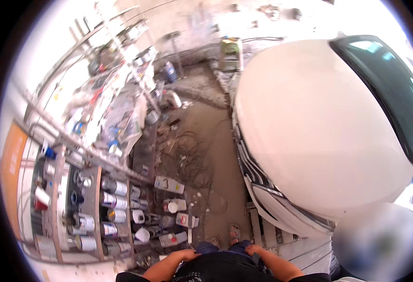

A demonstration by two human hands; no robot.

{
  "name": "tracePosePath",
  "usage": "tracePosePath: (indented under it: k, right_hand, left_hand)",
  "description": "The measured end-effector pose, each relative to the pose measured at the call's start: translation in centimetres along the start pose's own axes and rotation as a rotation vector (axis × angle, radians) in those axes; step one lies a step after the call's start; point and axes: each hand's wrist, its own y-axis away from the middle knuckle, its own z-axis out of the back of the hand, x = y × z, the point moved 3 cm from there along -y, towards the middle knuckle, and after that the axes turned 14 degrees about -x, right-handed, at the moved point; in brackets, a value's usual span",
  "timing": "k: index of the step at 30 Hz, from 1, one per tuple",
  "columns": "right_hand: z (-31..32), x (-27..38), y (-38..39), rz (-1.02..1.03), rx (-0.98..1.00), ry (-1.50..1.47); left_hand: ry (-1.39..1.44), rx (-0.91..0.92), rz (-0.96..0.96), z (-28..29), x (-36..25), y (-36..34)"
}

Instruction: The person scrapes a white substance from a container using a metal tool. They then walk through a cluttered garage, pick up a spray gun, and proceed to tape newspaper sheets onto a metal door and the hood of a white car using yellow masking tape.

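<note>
Well, the dark blue shorts (207, 247) show at the lower edge, just below the middle of the view, on the wearer's own hips and thighs; they look plain, slightly creased and bunched, partly covered by the hem of a black shirt (216, 269). The left hand (185, 254) lies at their left side and the right hand (253, 249) at their right, both seeming to touch the cloth; the fingers are small and blurred, so I cannot tell whether either hand pinches the fabric, holds something or merely rests there.

As for writing, pale lettering runs across the shirt front; an orange panel (14, 164) at the far left carries faint light marks, too washed out to make out; the tins (114, 202) on the rack (98, 207) wear white wrappers, some with purple bands, their print too small to read; a white jug (172, 239) near the rack has a red patch. Well apart on the right stands a white car (319, 122), its bonnet plain and pale.
</note>
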Motion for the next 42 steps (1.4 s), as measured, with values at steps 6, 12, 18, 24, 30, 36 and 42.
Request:
tracePosePath:
  k: [6,12,18,24,30,36,42]
  right_hand:
    - [-2.7,2.6,4.2,-0.469,-0.321,-0.448]
    - [-3.8,11.7,12.1,-0.883,-0.592,-0.823]
    - [-9.0,20.3,18.4,-1.218,-0.809,-1.032]
    - [-12.2,20.3,22.2,-1.297,-0.816,-1.048]
    - [-13.9,14.8,23.5,-1.134,-0.605,-0.919]
    - [-4.9,10.8,22.3,-0.979,-0.61,-0.66]
    - [7.0,9.5,13.9,-0.743,-0.62,-0.364]
  left_hand:
    - [0.094,0.242,0.062,-0.7,2.6,-6.7]
    - [-0.305,0.487,-0.115,0.9,-2.8,-3.1]
    - [-0.628,0.66,-0.25,-2.4,-8.4,-2.9]
    - [-0.659,0.599,-0.4,-3.9,-15.3,-1.8]
    - [-0.495,0.353,-0.315,-2.7,-22.1,4.1]
    - [-0.224,-0.338,-0.765,1.6,-20.0,6.4]
    - [0.187,-0.719,-0.343,5.3,-8.0,8.3]
